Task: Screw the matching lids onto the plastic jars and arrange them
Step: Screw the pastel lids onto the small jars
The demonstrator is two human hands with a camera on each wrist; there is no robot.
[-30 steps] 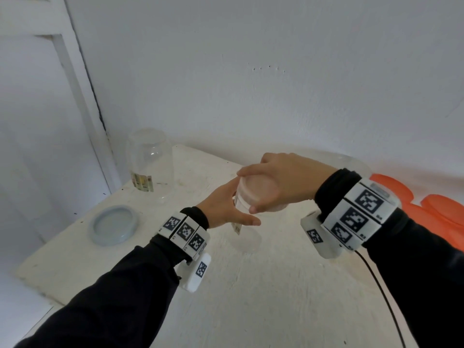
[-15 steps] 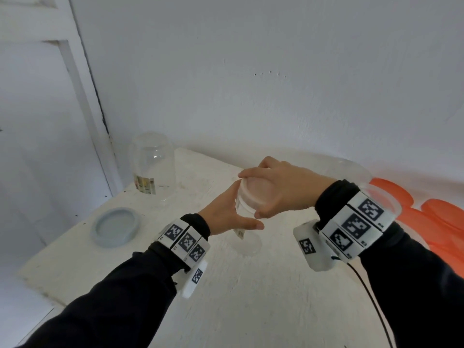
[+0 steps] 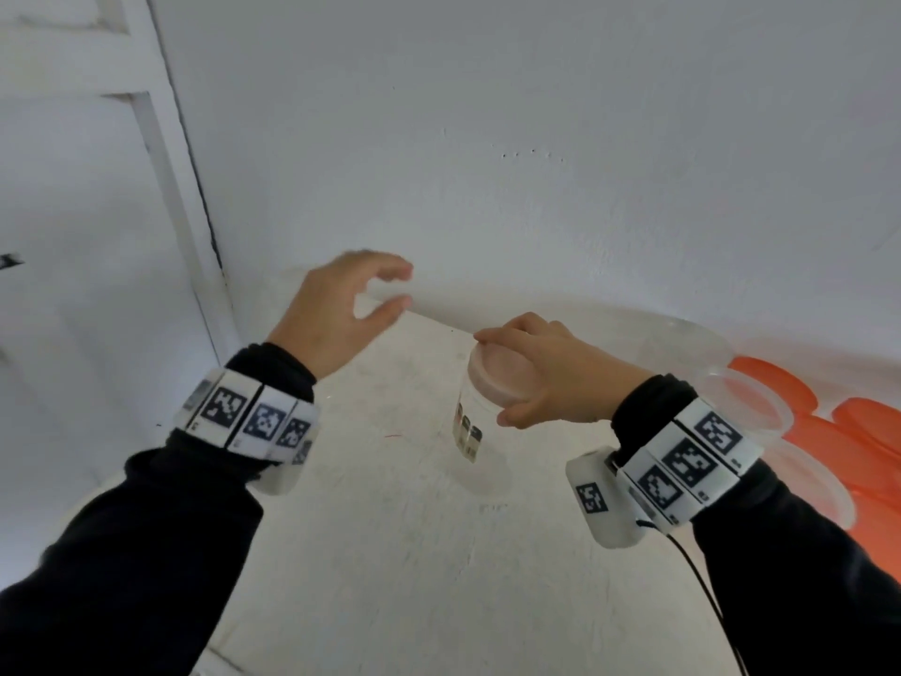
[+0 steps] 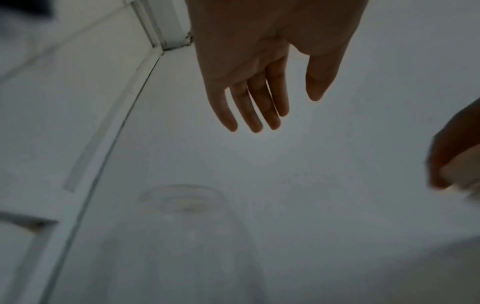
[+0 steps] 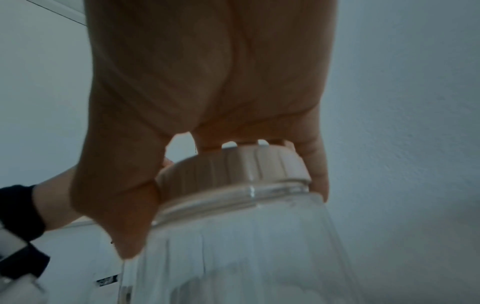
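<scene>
The plastic jar with its pale pink lid stood on the white counter, near the middle, and only the right hand was on it. Half a second before, the left hand was gripping the jar body while the right hand turned the lid; now the left hand had let go and was up in the air toward the back left corner, well apart from the jar. Its fingers were loosely curved with the thumb apart, and it held nothing; the left wrist view showed the fingers almost straight above the clear mouth of a larger jar below. The right hand gripped the lid from above, fingers and thumb curled around its ribbed edge, and in the right wrist view the lid sat level on the jar neck.

In my judgement, the release by the left hand meant that this lid was already screwed tight, or nearly so, and that the left hand was going for the next jar. What remained for this jar was probably only to place it in the row.

At the right side lay several orange lids and a clear container.
</scene>
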